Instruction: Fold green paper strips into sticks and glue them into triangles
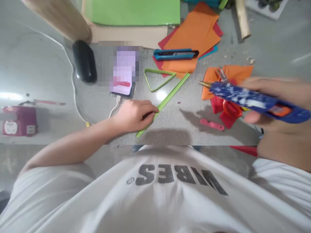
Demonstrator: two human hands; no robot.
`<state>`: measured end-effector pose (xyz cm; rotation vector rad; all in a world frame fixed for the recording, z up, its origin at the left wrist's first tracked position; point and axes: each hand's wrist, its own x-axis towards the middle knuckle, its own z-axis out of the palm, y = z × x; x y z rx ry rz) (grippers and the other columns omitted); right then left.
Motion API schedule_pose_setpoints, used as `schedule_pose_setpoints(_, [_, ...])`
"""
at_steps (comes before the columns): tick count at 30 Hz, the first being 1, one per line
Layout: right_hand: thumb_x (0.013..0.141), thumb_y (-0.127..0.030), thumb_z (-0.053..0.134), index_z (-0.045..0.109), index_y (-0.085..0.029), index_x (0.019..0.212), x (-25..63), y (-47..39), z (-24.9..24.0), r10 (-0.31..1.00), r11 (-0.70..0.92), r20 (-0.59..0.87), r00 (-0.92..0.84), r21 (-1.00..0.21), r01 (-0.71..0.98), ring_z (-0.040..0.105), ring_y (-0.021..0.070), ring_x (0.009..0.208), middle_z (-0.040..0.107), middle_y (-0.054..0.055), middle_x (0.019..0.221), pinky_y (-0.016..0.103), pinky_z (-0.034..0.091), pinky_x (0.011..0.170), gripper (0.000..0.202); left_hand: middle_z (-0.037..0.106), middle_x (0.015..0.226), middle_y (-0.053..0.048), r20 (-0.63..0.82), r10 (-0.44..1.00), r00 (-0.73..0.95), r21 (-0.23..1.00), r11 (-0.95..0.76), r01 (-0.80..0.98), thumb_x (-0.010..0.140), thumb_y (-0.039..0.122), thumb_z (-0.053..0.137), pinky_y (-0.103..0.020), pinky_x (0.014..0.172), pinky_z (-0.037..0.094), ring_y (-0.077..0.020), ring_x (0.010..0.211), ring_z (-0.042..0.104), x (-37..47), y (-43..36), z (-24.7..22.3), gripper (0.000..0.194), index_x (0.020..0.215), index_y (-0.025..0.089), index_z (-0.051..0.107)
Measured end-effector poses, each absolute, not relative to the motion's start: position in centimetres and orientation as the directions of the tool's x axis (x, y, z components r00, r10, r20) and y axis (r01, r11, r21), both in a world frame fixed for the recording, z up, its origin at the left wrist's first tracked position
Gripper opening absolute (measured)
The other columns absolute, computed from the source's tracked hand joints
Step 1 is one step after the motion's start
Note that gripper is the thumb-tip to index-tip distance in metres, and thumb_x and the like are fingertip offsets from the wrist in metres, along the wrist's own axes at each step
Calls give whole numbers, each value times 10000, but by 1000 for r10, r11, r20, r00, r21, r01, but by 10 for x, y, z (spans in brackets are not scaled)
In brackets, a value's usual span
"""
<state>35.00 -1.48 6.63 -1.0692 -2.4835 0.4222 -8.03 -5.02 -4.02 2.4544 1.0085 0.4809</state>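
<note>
A long, narrow green paper strip (173, 92) lies slantwise on the grey table. My left hand (137, 115) rests near its lower end, thumb and fingers closed on the strip. In my right hand (272, 97), blurred by motion, is a blue glue gun (245, 97) with white smears and an orange trigger. Its metal nozzle points left, above the table and apart from the strip. Just beyond the strip sits a green paper triangle (160, 84), folded from a similar band. Under the glue gun are crumpled orange paper (213, 76) and red paper pieces (227, 118).
A blue box cutter (176, 54) lies on orange sheets (191, 29). A pink folding knife (212, 124) is near the front edge. Around my left arm are a phone (123, 71), white cable (73, 74), black mouse (85, 61) and purple box (20, 121). Green sheets (136, 11) lie behind.
</note>
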Motion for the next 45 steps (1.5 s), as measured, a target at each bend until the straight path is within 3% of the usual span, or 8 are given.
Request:
schedule_pose_setpoints(3, [1240, -660, 706, 771, -267, 1323, 312, -24, 57, 460, 824, 279, -843, -488, 288, 728, 155, 770, 772, 34, 949, 306, 566, 686, 406, 924, 1038, -81, 25, 743, 668, 555, -566, 610, 1148, 294, 508, -375, 738, 585, -260, 857, 852, -80, -47, -38, 458, 1271, 231, 945])
schedule_pose_setpoints(6, [1260, -598, 700, 761, -239, 1307, 287, -39, 41, 407, 774, 224, -886, -600, 203, 687, 134, 748, 717, 17, 981, 280, 544, 662, 367, 933, 1080, -73, -22, 763, 646, 595, -509, 622, 1127, 328, 539, -384, 849, 621, -261, 909, 854, -79, -43, -36, 442, 1258, 255, 955])
schedule_pose_setpoints(9, [1274, -700, 587, 795, -240, 1181, 266, -57, 23, 431, 751, 173, -885, -612, 247, 676, 147, 743, 741, 46, 1072, 316, 503, 645, 513, 925, 1040, -39, -25, 780, 625, 603, -487, 631, 1094, 353, 607, -379, 897, 621, -272, 981, 866, -77, -41, -36, 375, 1232, 303, 952])
schedule_pose_setpoints(13, [1264, -720, 567, 799, -218, 1022, 239, -72, 2, 379, 845, 161, -912, -461, 270, 704, 196, 829, 796, 95, 1149, 360, 505, 731, 603, 910, 1022, -45, -13, 781, 624, 609, -488, 625, 1076, 366, 640, -429, 895, 626, -294, 986, 850, -74, -39, -36, 349, 1222, 330, 955])
schedule_pose_setpoints(19, [1264, -764, 549, 763, -217, 983, 214, -78, -21, 352, 898, 261, -899, -366, 245, 662, 196, 766, 803, 73, 1003, 375, 491, 713, 651, 886, 1004, -72, -30, 778, 628, 576, -500, 647, 1075, 367, 631, -480, 888, 609, -291, 914, 795, -70, -37, -35, 382, 1237, 293, 968])
schedule_pose_setpoints(24, [1247, -826, 516, 744, -234, 932, 215, -78, -33, 343, 911, 239, -909, -319, 260, 695, 225, 821, 803, 76, 975, 390, 499, 737, 709, 895, 1019, -38, -9, 784, 621, 603, -491, 629, 1086, 316, 617, -454, 916, 621, -296, 986, 834, -70, -38, -36, 389, 1238, 348, 973])
schedule_pose_setpoints(31, [1225, -828, 583, 721, -234, 923, 211, -77, -38, 332, 913, 318, -888, -344, 218, 664, 230, 792, 769, 68, 924, 405, 467, 721, 681, 912, 1099, -70, -64, 795, 603, 574, -465, 674, 1091, 218, 623, -417, 978, 597, -225, 903, 734, -66, -40, -24, 405, 1309, 206, 964])
schedule_pose_setpoints(45, [1196, -916, 483, 704, -257, 872, 212, -75, -38, 422, 859, 159, -893, -386, 337, 650, 253, 791, 758, 82, 905, 411, 426, 730, 767, 887, 1011, -5, -53, 807, 589, 658, -415, 628, 1052, 261, 677, -422, 954, 602, -229, 912, 742, -70, -36, -27, 297, 1278, 314, 862])
